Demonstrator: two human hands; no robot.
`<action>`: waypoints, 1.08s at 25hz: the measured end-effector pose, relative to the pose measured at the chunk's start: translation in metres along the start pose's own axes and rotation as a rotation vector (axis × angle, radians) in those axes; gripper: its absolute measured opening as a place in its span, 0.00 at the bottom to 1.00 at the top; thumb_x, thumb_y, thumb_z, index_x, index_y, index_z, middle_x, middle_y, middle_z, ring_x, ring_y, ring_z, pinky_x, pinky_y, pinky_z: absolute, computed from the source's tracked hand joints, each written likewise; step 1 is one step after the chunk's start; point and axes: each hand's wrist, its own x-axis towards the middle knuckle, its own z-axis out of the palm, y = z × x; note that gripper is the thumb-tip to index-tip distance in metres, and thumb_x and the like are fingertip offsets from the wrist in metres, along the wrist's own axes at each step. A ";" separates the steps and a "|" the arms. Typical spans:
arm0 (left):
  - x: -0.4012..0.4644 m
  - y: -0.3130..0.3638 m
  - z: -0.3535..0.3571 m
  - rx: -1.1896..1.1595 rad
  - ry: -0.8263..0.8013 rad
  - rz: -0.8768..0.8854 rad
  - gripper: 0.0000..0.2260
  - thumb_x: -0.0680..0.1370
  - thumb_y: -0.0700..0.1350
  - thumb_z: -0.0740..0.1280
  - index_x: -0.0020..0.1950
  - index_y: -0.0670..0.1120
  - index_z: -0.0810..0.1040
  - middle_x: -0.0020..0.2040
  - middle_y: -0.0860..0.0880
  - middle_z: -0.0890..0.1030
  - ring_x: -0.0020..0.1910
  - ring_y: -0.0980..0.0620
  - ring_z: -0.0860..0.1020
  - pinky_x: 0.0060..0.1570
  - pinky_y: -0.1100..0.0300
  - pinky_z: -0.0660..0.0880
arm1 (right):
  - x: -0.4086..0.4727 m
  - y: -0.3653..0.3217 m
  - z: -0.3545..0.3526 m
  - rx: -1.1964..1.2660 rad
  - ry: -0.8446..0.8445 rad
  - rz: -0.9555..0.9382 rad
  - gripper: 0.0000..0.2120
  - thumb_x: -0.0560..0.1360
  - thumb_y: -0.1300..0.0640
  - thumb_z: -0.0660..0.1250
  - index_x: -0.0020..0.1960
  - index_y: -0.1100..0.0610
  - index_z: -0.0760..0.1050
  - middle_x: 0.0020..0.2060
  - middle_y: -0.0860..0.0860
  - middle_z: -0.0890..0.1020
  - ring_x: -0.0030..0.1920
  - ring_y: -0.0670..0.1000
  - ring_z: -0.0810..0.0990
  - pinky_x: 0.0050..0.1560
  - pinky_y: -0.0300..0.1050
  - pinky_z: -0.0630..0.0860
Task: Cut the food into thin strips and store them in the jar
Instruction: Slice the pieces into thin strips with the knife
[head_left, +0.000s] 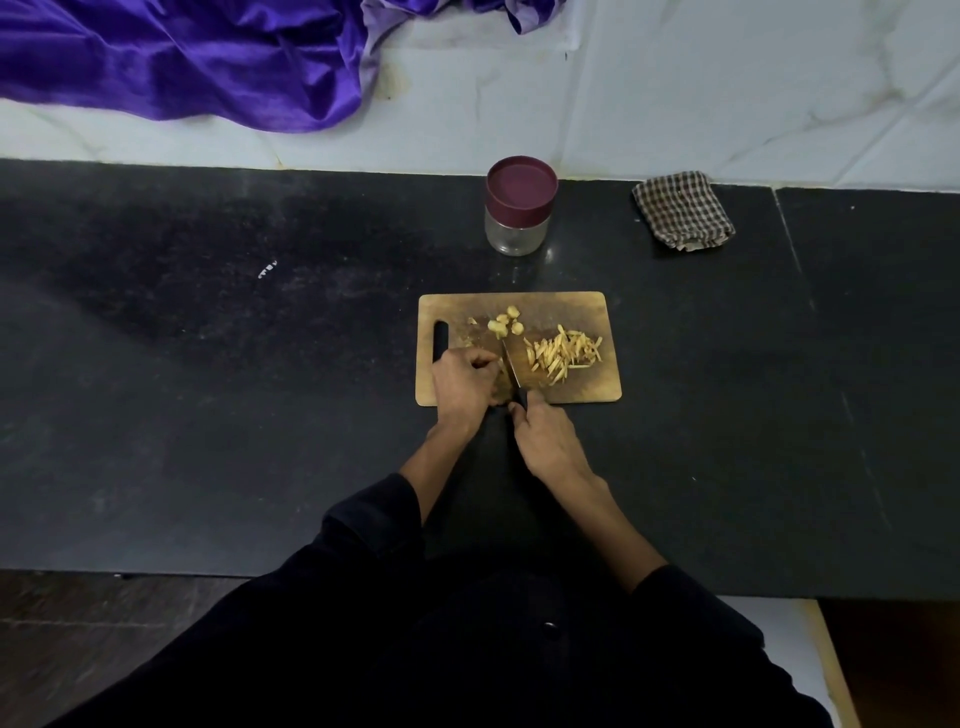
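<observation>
The food lies on a wooden cutting board (582, 306) in the middle of the dark tabletop (208, 415): a loose heap of pale yellow thin strips (563, 356) covers the board's right half, and a few uncut chunks (506, 326) of the same yellowish food sit near its far edge, just left of the heap. The left hand (462, 387) rests on the board's near left part, its fingers (480, 361) curled down tightly over something beside the blade; what they pin is hidden under the hand, so I cannot tell whether it is a piece of the food. The right hand (545, 441) sits just off the board's near edge with its fingers wrapped closed round the dark handle of a knife (511, 369), whose narrow blade runs away from the person across the board, between the left hand and the strips. The jar (518, 208), clear glass with a maroon lid screwed on, stands upright on the tabletop beyond the board, well apart from the food. A folded checked cloth (683, 213) lies to the jar's right, and purple satin fabric (182, 57) is draped over the white surface behind.
</observation>
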 end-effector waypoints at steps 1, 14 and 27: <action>0.000 0.001 0.000 0.003 0.001 0.003 0.05 0.75 0.38 0.70 0.48 0.43 0.83 0.41 0.49 0.83 0.36 0.52 0.82 0.39 0.54 0.82 | 0.000 0.001 0.000 0.016 0.009 0.005 0.13 0.84 0.51 0.55 0.57 0.60 0.70 0.52 0.61 0.80 0.53 0.61 0.79 0.52 0.57 0.76; -0.001 0.001 0.001 -0.009 0.008 0.001 0.05 0.75 0.36 0.68 0.46 0.42 0.83 0.40 0.46 0.84 0.34 0.50 0.82 0.33 0.54 0.81 | 0.000 -0.010 0.001 -0.104 0.013 -0.006 0.12 0.84 0.52 0.55 0.61 0.59 0.68 0.55 0.60 0.79 0.56 0.62 0.79 0.50 0.56 0.74; -0.004 0.003 -0.002 -0.038 -0.014 -0.019 0.05 0.76 0.37 0.68 0.50 0.41 0.82 0.42 0.47 0.82 0.31 0.54 0.80 0.26 0.63 0.78 | -0.013 0.008 -0.010 -0.054 0.050 0.074 0.15 0.84 0.51 0.54 0.63 0.60 0.70 0.55 0.60 0.80 0.57 0.61 0.78 0.52 0.53 0.73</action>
